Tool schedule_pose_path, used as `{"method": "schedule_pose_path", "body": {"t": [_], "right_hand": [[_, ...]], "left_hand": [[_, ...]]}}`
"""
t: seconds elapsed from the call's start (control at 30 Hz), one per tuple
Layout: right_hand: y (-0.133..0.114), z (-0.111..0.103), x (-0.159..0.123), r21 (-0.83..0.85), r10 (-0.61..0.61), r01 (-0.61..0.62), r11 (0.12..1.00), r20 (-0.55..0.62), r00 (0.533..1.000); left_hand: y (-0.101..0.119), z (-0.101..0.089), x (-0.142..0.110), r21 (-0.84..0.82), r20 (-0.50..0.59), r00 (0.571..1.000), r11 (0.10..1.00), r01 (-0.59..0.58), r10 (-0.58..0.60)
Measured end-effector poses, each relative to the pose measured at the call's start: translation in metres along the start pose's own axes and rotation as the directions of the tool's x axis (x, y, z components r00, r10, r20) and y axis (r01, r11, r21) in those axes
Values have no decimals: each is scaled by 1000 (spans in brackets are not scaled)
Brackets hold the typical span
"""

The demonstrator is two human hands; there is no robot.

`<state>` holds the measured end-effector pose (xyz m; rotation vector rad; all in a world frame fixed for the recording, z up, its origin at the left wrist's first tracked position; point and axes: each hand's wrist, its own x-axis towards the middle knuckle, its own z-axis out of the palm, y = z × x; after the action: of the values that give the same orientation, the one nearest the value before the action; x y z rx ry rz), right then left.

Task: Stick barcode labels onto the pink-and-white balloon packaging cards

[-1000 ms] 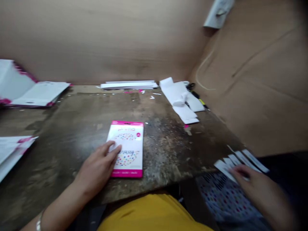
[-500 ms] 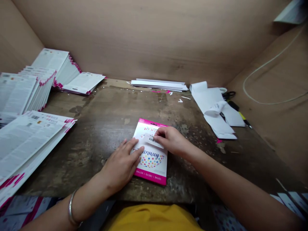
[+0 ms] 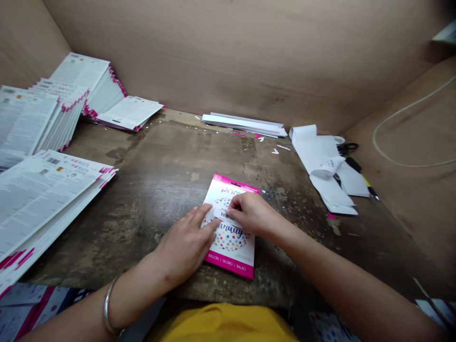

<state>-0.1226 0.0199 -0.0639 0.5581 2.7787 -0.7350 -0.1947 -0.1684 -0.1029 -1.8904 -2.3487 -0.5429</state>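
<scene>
A white and pink balloon packet (image 3: 231,263) with colourful dots lies flat on the table before me. Over its middle is a white barcode sticker (image 3: 224,215), its right end pinched between the thumb and finger of my right hand (image 3: 253,213). My left hand (image 3: 188,237) rests on the packet's left edge with fingers stretched out, the thumb tip by the sticker's lower left side. Whether the sticker's left end touches the packet I cannot tell. My right fingers hide part of the packet's upper print.
Stacks of printed packets (image 3: 46,199) stand along the left. White strips (image 3: 245,124) lie by the back wall, near paper scraps (image 3: 283,147). At the right are a curled label strip (image 3: 320,171), black scissors (image 3: 347,148) and a yellow-black cutter or pen (image 3: 366,183).
The sticker, held in my right hand, has come down lower and flatter over the packet's middle. My left hand stays on the packet. The whole view has shifted slightly.
</scene>
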Motion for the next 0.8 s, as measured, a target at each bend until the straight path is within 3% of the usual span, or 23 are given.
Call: {"method": "schedule_pose_path", "body": {"t": [0.43,0.57,0.63,0.73,0.8], "right_hand": [[-13,-4,-5,-233,15,-21,972,-27,1000],[-10,-9,-24,-329,91,-145,933,-175,980],[-8,-2,-35,-349,-8,-90,933,-272,962],[-2,20,-50,-367,-270,154,917,-292,917],[9,36,-58,-360,-279,162,919,-304,911]], "left_hand": [[-4,1,4,82,27,991,988,-131,129],[-2,1,2,82,28,995,992,-93,91],[-1,2,1,77,28,996,994,-84,82],[0,3,1,50,56,996,997,-67,64],[-1,3,0,15,83,996,999,-40,39]]}}
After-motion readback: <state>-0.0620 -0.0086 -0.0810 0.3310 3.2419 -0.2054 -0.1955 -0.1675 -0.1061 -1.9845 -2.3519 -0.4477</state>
